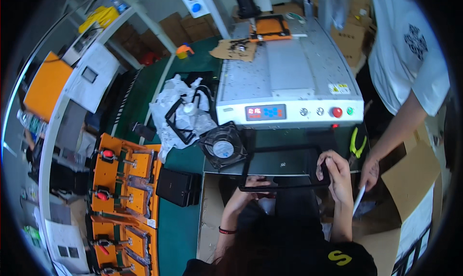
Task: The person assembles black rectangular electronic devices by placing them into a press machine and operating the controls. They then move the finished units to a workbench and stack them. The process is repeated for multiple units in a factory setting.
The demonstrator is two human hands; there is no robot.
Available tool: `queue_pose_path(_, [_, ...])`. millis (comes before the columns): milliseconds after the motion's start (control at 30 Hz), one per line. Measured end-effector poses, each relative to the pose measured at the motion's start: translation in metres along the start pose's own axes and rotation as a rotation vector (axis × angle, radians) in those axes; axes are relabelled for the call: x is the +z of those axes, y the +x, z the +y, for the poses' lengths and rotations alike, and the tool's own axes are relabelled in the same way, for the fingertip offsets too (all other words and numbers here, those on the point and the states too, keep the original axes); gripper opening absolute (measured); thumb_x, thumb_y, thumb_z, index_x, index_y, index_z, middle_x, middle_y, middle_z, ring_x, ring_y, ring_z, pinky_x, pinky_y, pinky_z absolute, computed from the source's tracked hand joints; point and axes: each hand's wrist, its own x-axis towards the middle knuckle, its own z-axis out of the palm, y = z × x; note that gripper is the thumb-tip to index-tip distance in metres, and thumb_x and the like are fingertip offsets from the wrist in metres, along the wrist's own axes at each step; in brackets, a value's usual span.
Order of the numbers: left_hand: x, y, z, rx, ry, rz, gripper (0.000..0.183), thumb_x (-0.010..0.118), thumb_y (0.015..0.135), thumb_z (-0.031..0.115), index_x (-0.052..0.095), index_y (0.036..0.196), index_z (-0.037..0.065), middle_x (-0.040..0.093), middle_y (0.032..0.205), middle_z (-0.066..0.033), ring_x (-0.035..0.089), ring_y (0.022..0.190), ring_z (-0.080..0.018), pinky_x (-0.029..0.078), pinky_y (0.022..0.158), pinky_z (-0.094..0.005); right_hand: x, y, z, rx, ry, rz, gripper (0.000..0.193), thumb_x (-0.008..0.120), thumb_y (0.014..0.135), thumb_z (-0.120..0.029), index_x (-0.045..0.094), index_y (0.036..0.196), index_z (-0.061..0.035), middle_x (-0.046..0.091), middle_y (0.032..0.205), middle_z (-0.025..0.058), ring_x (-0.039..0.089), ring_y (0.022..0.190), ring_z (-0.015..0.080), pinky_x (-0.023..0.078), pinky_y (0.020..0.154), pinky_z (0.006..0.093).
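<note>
A thin black rectangular frame (284,188) is held up at the front edge of the bench, its middle open. My left hand (254,183) grips its lower left corner, with the fingers partly hidden behind the bar. On the other side, my right hand (336,172) is closed around the right bar, thumb and fingers pressed together near the lower right corner. A black fan (223,147) with a pale round hub stands left of the frame. Just beyond the frame is a grey-white machine (290,113) with a lit display and a red button.
Yellow-green pliers (357,143) lie right of my right hand. Orange clamp fixtures (128,179), stacked black cases (179,187) and a white plastic bag (178,117) with black frames occupy the left. A co-worker's hand (369,175) holds a white stick beside an open carton (410,182).
</note>
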Motion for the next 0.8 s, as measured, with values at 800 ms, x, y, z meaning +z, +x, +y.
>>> queue_pose_path(800, [0.008, 0.04, -0.014, 0.151, -0.158, -0.001, 0.044, 0.029, 0.102, 0.034, 0.042, 0.129, 0.001, 0.06, 0.119, -0.0179, 0.061, 0.101, -0.0215, 0.046, 0.089, -0.0315, -0.006, 0.01, -0.011, -0.162, 0.198, 0.051, 0.02, 0.052, 0.094, -0.016, 0.059, 0.09, 0.0016, 0.057, 0.082, 0.0054, 0.053, 0.058, 0.0099, 0.039, 0.05, 0.0202])
